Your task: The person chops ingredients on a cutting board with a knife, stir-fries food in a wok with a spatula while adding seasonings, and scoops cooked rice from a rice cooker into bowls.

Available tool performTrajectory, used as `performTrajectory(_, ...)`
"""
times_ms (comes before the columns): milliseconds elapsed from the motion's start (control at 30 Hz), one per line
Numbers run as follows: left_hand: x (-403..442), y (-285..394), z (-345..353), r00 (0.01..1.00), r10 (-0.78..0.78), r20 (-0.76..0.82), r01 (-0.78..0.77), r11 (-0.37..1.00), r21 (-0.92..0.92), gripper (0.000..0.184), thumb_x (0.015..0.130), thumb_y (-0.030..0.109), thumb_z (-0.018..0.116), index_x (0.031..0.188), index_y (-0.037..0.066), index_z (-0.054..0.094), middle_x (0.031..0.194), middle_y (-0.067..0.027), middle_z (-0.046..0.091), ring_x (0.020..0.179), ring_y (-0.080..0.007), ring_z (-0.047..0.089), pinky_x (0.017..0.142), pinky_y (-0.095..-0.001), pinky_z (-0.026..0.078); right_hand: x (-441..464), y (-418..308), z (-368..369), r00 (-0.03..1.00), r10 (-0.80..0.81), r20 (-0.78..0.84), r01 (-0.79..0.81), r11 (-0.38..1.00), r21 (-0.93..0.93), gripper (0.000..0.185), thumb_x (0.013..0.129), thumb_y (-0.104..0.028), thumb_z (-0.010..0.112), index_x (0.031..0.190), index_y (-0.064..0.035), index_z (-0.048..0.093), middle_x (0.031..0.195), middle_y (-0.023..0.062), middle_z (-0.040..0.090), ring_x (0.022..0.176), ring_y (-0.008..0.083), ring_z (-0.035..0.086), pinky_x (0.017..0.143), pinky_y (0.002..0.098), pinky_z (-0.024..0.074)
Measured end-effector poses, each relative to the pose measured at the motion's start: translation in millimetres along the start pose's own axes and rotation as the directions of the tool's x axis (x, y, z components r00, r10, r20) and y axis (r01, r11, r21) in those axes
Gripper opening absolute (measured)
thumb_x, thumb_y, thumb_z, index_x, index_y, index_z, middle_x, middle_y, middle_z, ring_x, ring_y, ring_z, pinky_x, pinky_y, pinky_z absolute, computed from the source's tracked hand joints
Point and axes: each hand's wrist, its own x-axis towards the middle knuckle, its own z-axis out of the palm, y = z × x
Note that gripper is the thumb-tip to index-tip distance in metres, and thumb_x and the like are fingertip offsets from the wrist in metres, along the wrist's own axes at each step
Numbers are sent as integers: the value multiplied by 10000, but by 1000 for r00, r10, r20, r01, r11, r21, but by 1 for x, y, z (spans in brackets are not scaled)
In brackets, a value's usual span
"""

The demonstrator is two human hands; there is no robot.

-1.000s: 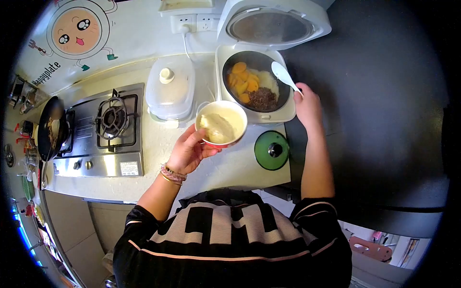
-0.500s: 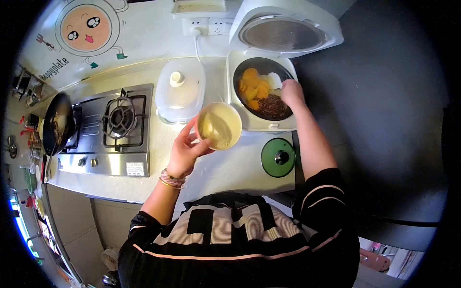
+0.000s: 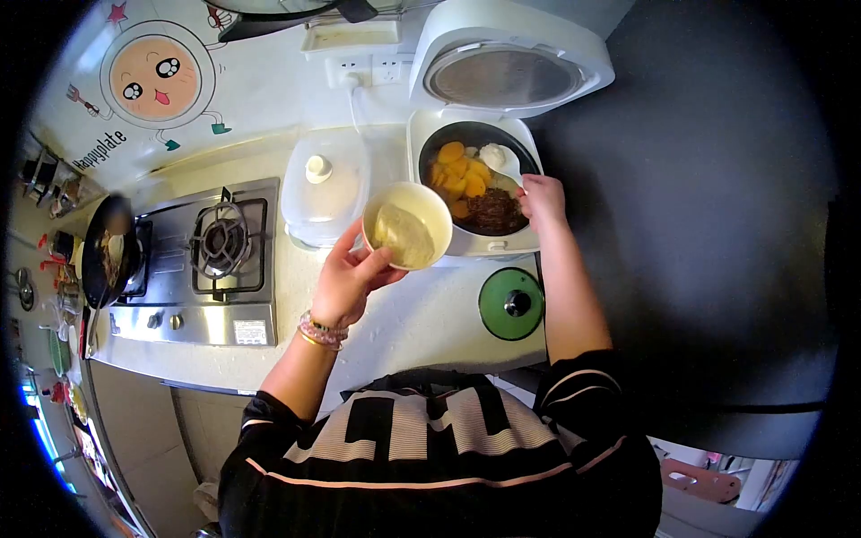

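Observation:
My left hand (image 3: 344, 280) is closed on the rim and side of a pale bowl (image 3: 438, 208), tilted so its inside shows, with a smear of yellowish residue in it. The bowl is just left of and in front of the rice cooker (image 3: 496, 247). My right hand (image 3: 543, 201) grips a white rice paddle (image 3: 509, 165) over the dark inner pot. A lump of white rice (image 3: 492, 155) sits on the paddle's end. Inside the pot lie orange slices (image 3: 461, 176), which look like pumpkin or sweet potato, beside a dark brown shredded food (image 3: 495, 212).
The cooker's lid (image 3: 507, 76) stands raised behind the pot. A green glass lid (image 3: 499, 314) lies on the counter in front. A lidded clear container (image 3: 325, 193) stands at left, then a gas stove (image 3: 247, 309) and a frying pan (image 3: 94, 247). A black surface (image 3: 682, 224) borders the right.
The paddle has come up with rice visible on its end, and my right hand has shifted slightly down. The whole view has moved a little; the bowl stays in my left hand.

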Motion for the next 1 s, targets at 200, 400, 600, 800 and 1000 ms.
performTrajectory(200, 26, -4, 14, 997, -51, 58, 49, 998, 41, 507, 885, 104, 583, 1332, 37, 356, 1057, -183, 595, 884, -281, 652, 751, -337, 580, -80, -8, -35, 921, -374, 106, 372, 928, 41, 255, 895, -88, 540, 1130, 10, 555, 731, 76, 614, 530, 121, 533, 435, 258, 393)
performTrajectory(400, 23, -8, 22, 995, -54, 82, 51, 998, 41, 437, 887, 117, 584, 1263, 10, 390, 1001, -174, 601, 827, -281, 658, 731, -333, 581, -164, -2, -18, 355, -793, 495, 819, 8, -574, 350, 799, -5, 571, 1149, -2, 555, 793, 142, 621, 722, 304, 613, 646, 395, 500)
performTrajectory(600, 2, -14, 11, 993, -70, 92, 69, 998, 15, 516, 879, 115, 597, 1324, 33, 349, 1011, -167, 602, 824, -273, 658, 722, -336, 582, -204, -8, -19, 332, -789, 517, 882, 66, -467, 391, 762, -8, 566, 1153, 10, 555, 806, 131, 599, 734, 284, 598, 619, 390, 496)
performTrajectory(800, -28, -15, 0, 997, -59, 57, 61, 997, -41, 617, 864, 65, 602, 1386, 49, 273, 1004, -179, 613, 833, -264, 660, 735, -340, 583, -218, -2, -13, 314, -762, 567, 883, 16, -469, 418, 730, -2, 605, 1145, -27, 572, 708, 120, 585, 635, 269, 595, 587, 371, 490)
performTrajectory(1000, -43, -22, -30, 994, -85, 71, 91, 992, -87, 532, 873, 55, 567, 1344, 42, 320, 1124, -189, 561, 929, -312, 637, 774, -372, 578, -217, 33, -5, 317, -768, 557, 918, 101, -383, 331, 779, -4, 601, 1108, -13, 569, 797, 133, 623, 668, 280, 588, 583, 380, 464)
